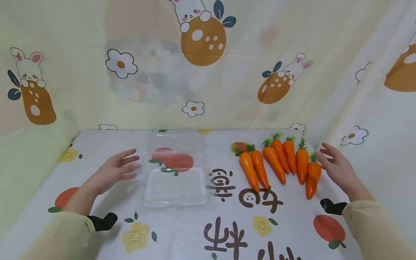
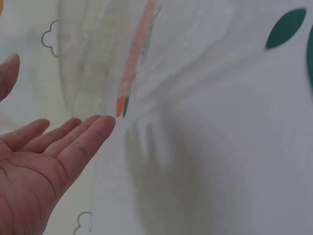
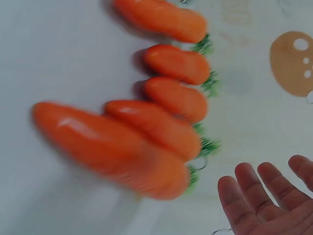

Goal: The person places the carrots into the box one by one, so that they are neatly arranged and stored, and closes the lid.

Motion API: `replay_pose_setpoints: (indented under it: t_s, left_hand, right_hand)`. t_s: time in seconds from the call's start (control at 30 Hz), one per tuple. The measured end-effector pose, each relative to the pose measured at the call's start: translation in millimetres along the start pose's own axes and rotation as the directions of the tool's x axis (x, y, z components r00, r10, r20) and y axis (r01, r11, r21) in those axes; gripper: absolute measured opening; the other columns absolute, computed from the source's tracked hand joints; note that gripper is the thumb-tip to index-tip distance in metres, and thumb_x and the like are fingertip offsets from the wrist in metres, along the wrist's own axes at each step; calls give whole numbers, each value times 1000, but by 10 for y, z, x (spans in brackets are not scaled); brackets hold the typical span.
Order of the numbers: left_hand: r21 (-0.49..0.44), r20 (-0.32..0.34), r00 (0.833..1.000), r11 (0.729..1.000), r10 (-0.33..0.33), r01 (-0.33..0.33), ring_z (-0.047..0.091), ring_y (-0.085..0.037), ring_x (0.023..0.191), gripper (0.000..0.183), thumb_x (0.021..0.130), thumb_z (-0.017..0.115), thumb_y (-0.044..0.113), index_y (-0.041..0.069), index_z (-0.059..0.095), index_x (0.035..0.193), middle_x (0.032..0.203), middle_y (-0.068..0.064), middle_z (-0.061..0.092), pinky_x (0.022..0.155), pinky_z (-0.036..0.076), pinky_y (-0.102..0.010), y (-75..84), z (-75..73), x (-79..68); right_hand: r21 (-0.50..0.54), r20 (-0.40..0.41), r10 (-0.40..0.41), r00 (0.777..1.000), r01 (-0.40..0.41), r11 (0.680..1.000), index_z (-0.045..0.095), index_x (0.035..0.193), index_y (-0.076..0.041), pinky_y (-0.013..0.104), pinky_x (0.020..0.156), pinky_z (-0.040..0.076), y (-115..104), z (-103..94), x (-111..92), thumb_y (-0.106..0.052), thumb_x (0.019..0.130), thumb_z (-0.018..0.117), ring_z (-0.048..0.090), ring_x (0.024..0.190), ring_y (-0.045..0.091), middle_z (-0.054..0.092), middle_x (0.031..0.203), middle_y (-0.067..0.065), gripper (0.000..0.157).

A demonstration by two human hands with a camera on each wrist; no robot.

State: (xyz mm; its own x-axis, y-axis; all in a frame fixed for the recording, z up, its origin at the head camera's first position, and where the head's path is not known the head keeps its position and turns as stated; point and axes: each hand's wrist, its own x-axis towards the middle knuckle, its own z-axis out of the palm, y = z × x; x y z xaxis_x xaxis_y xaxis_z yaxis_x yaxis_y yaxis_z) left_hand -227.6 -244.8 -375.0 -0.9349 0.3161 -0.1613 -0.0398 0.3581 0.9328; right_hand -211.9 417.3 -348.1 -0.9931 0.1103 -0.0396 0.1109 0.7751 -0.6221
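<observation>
While left fingers (image 2: 88,144) extend, right fingers (image 3: 252,188) spread near carrots (image 1: 274,162).

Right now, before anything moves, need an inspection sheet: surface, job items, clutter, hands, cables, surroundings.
Surface: white tablecloth, printed with fruit, flowers and brown characters.
Job items: clear plastic container, lid folded back, left of the carrots; seven orange carrots with green tops, lying loosely fanned.
Clutter: nothing seen.
Left hand: fingers relaxed, beside the container, holding nothing.
Right hand: fingers relaxed, near the rightmost carrot, holding nothing.
Wrists: a black device at the left, another at the right.
Cables: nothing seen.
Surroundings: cream fabric with rabbits and flowers, behind and both sides.
</observation>
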Motion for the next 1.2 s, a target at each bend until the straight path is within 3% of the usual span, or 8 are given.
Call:
replay_pose_setpoints:
  t_s: [0.3,0.43,0.5,0.6,0.7,0.8,0.87,1.2]
  left_hand:
    - [-74,-15,1000,997,11,-12,39,-42,148,79,104,59,25,5,11,164,165,-25,31,97,58,-29,-208,192,-58]
    - [-131,6,999,990,43,-41,56,-19,138,79,104,59,20,6,11,164,164,-27,30,96,58,-25,-283,218,-108]
    - [-154,19,998,987,54,-51,58,-10,134,79,104,59,17,6,10,165,164,-27,29,96,58,-23,-308,231,-118]
    - [-170,31,998,984,63,-57,54,-18,140,80,103,59,15,8,8,165,165,-27,26,96,58,-23,-325,253,-116]
    - [-185,34,996,980,79,-71,55,-14,139,81,103,59,12,8,7,165,166,-28,24,95,58,-23,-341,263,-112]
    - [-224,49,992,969,115,-101,59,8,123,82,102,58,8,7,5,165,165,-31,20,94,58,-24,-366,249,-129]
    - [-244,60,989,963,137,-118,58,13,119,83,102,58,7,6,4,164,165,-33,18,94,58,-23,-369,242,-135]
    - [-259,76,984,956,162,-138,57,14,120,83,102,58,7,4,3,164,164,-35,17,94,58,-22,-395,239,-120]
  right_hand:
    - [-2,48,129,990,-130,992,-3,161,3,71,105,44,342,153,-65,-60,105,35,31,137,62,17,158,43,92]
    - [-15,68,201,977,-200,980,-2,159,8,68,105,47,401,233,-74,-61,104,36,34,136,60,17,157,43,95]
    - [-15,60,234,970,-233,972,0,159,9,65,105,48,420,273,-71,-60,104,39,39,135,58,19,157,43,96]
    - [-11,56,256,965,-255,967,2,158,10,63,106,49,457,318,-58,-61,102,43,41,134,56,21,157,42,99]
    - [-24,57,253,966,-252,967,2,158,11,62,107,48,470,348,-51,-60,102,46,39,135,56,21,156,42,100]
    - [-40,53,254,966,-252,967,3,157,13,61,106,49,462,369,-35,-58,102,49,38,134,57,22,156,43,100]
    - [-52,43,262,964,-260,964,6,157,13,61,106,50,450,381,-26,-56,102,50,40,133,56,24,155,42,99]
    - [-67,11,335,942,-333,940,14,155,15,58,102,52,302,391,9,-43,101,57,43,125,54,28,152,42,90]
